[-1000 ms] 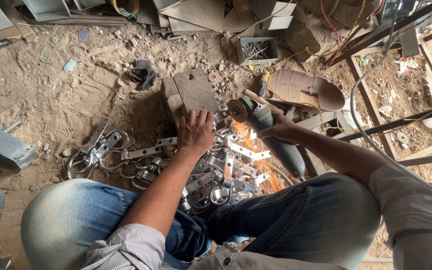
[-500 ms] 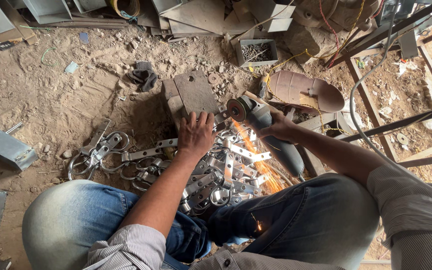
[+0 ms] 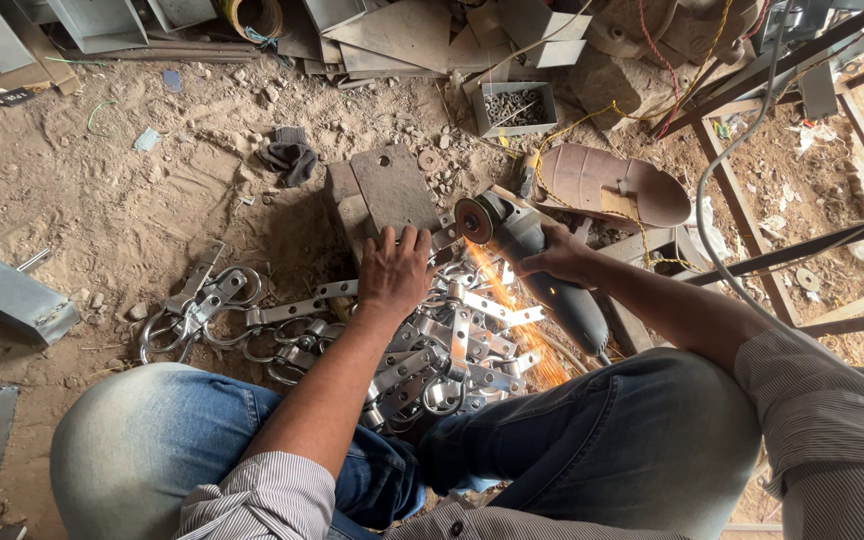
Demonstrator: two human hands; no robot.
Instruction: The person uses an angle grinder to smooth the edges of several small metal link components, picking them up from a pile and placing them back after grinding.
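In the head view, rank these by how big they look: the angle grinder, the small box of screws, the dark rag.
1. angle grinder, largest, though it lies nearer the camera.
2. small box of screws.
3. dark rag, close to the box in size; that pair is unsure.

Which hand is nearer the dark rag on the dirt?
Left. The left hand presses down just right of and below the rag; the right hand grips the angle grinder farther right.

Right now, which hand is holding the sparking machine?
The right hand holds the grey angle grinder; the left hand only presses flat on the metal pieces.
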